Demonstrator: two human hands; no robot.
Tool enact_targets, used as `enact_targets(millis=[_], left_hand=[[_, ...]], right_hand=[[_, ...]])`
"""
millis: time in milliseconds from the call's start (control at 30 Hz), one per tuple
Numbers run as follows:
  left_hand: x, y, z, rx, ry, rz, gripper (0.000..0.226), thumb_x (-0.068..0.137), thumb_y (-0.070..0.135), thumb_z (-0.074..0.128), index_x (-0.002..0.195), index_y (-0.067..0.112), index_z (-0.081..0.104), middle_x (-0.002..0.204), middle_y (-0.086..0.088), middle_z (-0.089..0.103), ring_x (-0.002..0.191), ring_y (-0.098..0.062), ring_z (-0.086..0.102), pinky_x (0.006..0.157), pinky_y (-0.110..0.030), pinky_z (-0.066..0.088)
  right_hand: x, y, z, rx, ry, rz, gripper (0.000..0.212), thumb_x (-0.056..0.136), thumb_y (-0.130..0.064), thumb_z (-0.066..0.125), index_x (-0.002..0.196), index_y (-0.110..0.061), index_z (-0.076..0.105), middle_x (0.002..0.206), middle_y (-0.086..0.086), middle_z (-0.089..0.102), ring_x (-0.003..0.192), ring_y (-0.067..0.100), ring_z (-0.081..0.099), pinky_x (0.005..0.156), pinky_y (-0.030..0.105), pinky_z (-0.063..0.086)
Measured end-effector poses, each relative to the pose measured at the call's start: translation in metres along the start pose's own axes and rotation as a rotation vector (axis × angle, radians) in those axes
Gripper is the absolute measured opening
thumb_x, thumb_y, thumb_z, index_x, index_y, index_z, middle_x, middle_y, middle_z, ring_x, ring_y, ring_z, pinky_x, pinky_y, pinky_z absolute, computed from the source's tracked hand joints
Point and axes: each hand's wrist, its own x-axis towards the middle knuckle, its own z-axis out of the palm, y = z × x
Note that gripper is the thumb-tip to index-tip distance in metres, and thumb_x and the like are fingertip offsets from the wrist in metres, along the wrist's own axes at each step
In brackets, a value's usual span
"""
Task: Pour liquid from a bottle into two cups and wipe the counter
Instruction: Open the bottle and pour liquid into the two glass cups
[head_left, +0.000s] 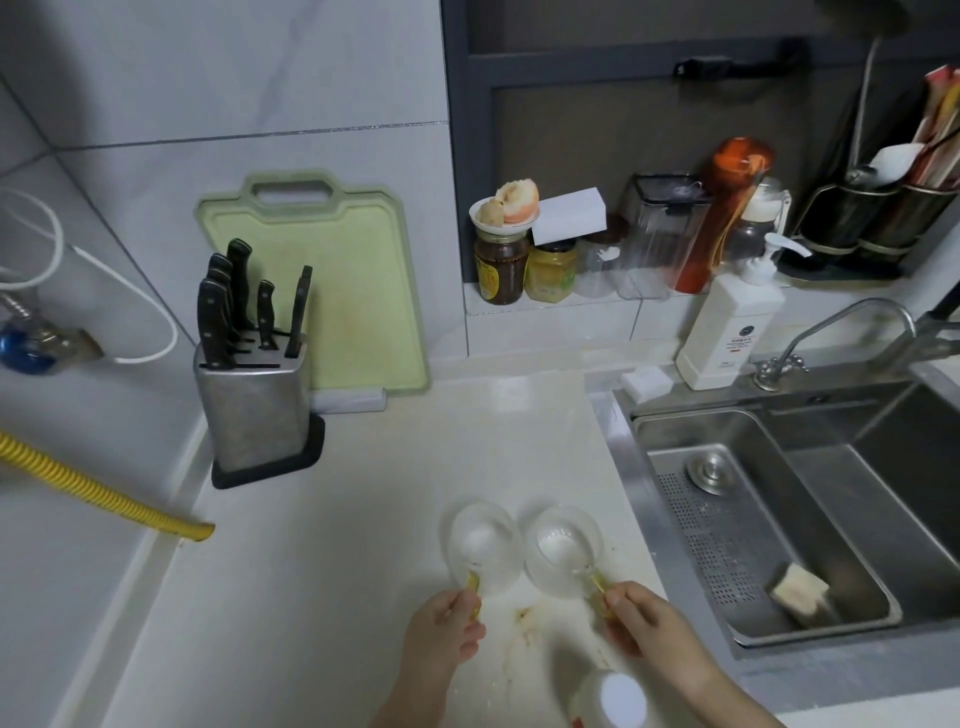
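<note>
Cups stand side by side on the surface (363, 519) just left of the sink (769, 519), each with a little white liquid. My left hand (447, 626) pinches the yellow handle of the left cup (485, 551); my right hand (644, 618) pinches the handle of the right cup (563, 551). The bottle (613, 699), white-capped, sits nearer me than the cups, between my forearms. Smears mark the surface between my hands.
</note>
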Motion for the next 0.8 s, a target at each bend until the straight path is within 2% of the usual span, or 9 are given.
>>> enact_targets(millis=[100,300,467,633,700,800], left_hand=[[0.001,-0.005,-0.003,0.002,0.004,0.008,0.026,0.096,0.008,0.052,0.071,0.001,0.055,0.051,0.001,0.036,0.035,-0.005,0.034,0.034,-0.013,0.022],[-0.003,-0.013,-0.012,0.009,0.045,0.048,0.022,0.095,0.010,0.054,0.076,0.000,0.057,0.055,-0.002,0.039,0.044,-0.009,0.035,0.038,-0.014,0.025],[-0.001,-0.013,-0.013,0.008,0.069,0.027,0.022,0.095,0.012,0.056,0.075,0.003,0.056,0.055,-0.001,0.040,0.040,-0.006,0.031,0.035,-0.014,0.021],[-0.006,-0.015,-0.013,0.021,0.068,0.026,0.020,0.093,0.020,0.059,0.079,0.005,0.058,0.056,0.002,0.046,0.043,-0.007,0.033,0.038,-0.016,0.024],[-0.011,-0.015,-0.013,0.023,0.088,0.038,0.017,0.091,0.021,0.061,0.085,0.006,0.060,0.055,0.003,0.047,0.045,-0.008,0.036,0.041,-0.018,0.027],[-0.023,-0.017,-0.011,0.035,0.139,0.066,0.019,0.090,0.017,0.063,0.104,0.006,0.059,0.062,-0.004,0.053,0.053,-0.012,0.044,0.046,-0.020,0.033]], right_hand=[[-0.002,0.003,0.002,0.009,-0.001,0.006,0.023,0.094,-0.017,0.052,0.073,-0.015,0.060,0.058,-0.001,0.063,0.056,0.011,0.052,0.056,0.020,0.042],[0.002,0.001,0.010,0.029,-0.003,0.014,0.023,0.095,-0.015,0.050,0.075,-0.011,0.059,0.064,0.006,0.063,0.055,0.010,0.055,0.055,0.020,0.043],[0.005,0.000,0.014,0.066,-0.014,0.029,0.023,0.096,-0.016,0.049,0.076,-0.011,0.057,0.070,0.009,0.060,0.070,0.022,0.061,0.066,0.030,0.044],[0.000,-0.004,0.014,0.088,0.004,0.051,0.010,0.095,-0.016,0.050,0.090,-0.011,0.056,0.070,0.012,0.063,0.064,0.022,0.060,0.059,0.027,0.044],[-0.006,-0.009,0.014,0.073,0.015,0.041,0.004,0.095,-0.019,0.052,0.097,-0.016,0.053,0.070,0.010,0.065,0.058,0.017,0.059,0.055,0.025,0.045],[-0.019,-0.018,0.013,0.094,0.042,0.019,0.008,0.093,-0.020,0.055,0.098,-0.024,0.050,0.075,0.008,0.067,0.065,0.020,0.061,0.064,0.030,0.049]])
